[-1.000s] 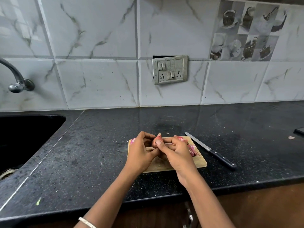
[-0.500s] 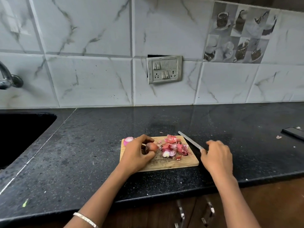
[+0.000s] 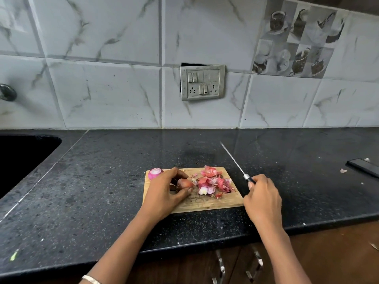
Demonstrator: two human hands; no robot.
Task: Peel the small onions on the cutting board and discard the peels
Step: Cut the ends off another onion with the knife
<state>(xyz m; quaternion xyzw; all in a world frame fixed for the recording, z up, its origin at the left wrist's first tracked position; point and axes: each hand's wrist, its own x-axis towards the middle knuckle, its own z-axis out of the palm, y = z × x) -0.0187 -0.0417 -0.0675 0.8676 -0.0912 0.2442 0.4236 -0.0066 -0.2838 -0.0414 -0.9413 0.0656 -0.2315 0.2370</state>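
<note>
1 knife point(image 3: 235, 162), now in right hand point(image 3: 263, 198)

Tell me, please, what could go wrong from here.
1. The left hand grips the onion closely; the knife in the right hand could nick it.
2. The round onion may roll when cut.
3. The peels crowd the board and could scatter onto the counter.

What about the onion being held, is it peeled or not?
Not peeled: the held onion in the left hand wears brown skin, unlike the pink peeled onion behind.
</note>
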